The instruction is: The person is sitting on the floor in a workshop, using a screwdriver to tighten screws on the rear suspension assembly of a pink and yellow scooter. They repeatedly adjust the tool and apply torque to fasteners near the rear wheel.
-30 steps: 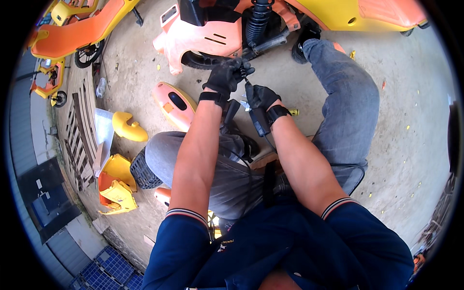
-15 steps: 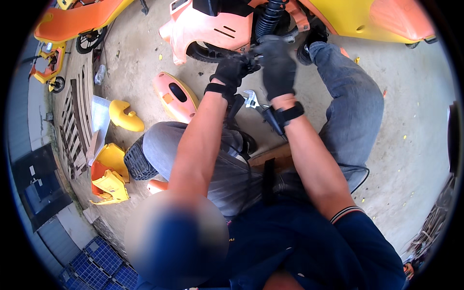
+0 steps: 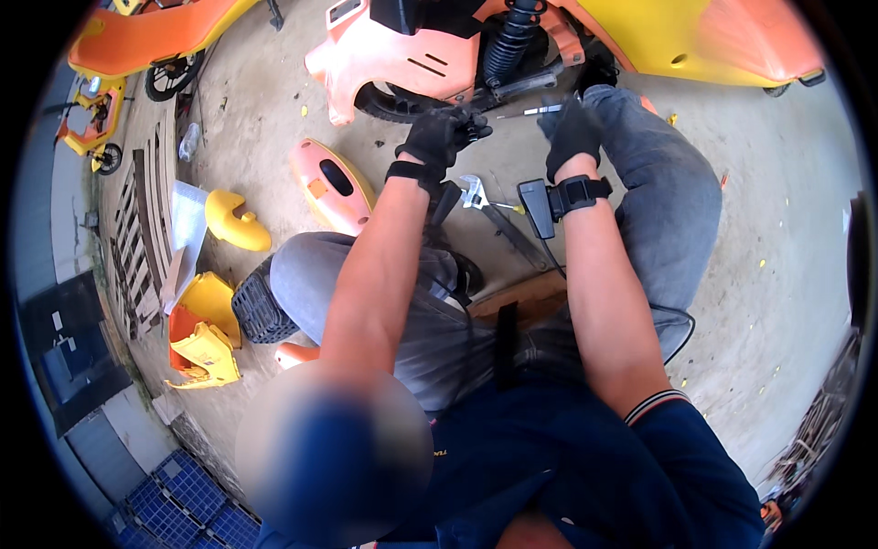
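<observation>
My gloved left hand (image 3: 437,137) is closed on a small black part (image 3: 468,123), too small to identify, below the pink scooter body (image 3: 412,50) and its black shock absorber (image 3: 503,50). My gloved right hand (image 3: 572,133), to the right, is closed on a thin silver tool (image 3: 535,111), its tip pointing left. An adjustable wrench (image 3: 474,190) lies low between my wrists, near a dark metal bar (image 3: 512,238). A black boxy device (image 3: 537,206) with a cable is at my right wrist. A pink oval panel (image 3: 325,188) lies left of my left arm.
Yellow-orange scooters (image 3: 137,46) stand upper left; a yellow body (image 3: 658,37) is upper right. A yellow fender (image 3: 236,220), broken yellow panels (image 3: 206,339), a black basket (image 3: 261,297) and wooden pallets (image 3: 142,242) lie left. Blue crates (image 3: 174,494) are lower left.
My right hand has risen and moved right, away from my left hand, and now shows a silver tool. My left hand has lifted slightly. The wrench has come into clearer view.
</observation>
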{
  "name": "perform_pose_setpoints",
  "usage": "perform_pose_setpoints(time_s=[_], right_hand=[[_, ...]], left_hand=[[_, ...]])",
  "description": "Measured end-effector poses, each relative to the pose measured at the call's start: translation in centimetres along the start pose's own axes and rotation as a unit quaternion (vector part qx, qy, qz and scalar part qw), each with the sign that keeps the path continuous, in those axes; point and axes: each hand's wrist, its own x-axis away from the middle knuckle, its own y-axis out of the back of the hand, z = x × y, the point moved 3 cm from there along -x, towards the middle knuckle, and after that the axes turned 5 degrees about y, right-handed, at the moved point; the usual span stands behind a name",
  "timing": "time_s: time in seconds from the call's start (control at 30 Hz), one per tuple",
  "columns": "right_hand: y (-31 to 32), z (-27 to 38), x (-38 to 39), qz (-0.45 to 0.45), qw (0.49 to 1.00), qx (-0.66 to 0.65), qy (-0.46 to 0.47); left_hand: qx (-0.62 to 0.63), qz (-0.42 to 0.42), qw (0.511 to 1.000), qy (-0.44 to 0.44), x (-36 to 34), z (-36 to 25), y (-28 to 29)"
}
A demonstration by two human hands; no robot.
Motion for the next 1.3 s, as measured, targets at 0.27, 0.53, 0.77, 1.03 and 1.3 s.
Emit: perform_pose_setpoints(time_s=[0.27,0.53,0.77,1.03,1.3], right_hand=[[-2.1,-2.3,8.4,0.225,0.919,0.323,-0.018],[-3.8,-3.0,9.5,0.287,0.916,0.259,-0.104],[-4.2,-2.1,9.1,0.284,0.921,0.250,-0.092],[-3.9,-1.5,10.0,0.296,0.911,0.262,-0.119],[-4.9,-3.2,9.3,0.295,0.922,0.230,-0.097]], left_hand=[[-0.110,0.023,0.993,-0.046,0.9,-2.1,-0.8],[0.270,-0.018,0.941,0.204,0.6,-1.3,-1.0],[-0.181,0.026,0.983,-0.026,1.0,-2.8,-1.3],[0.131,0.045,0.986,0.093,0.6,0.3,0.4],[0.049,0.033,0.995,0.083,0.7,-1.0,-0.7]])
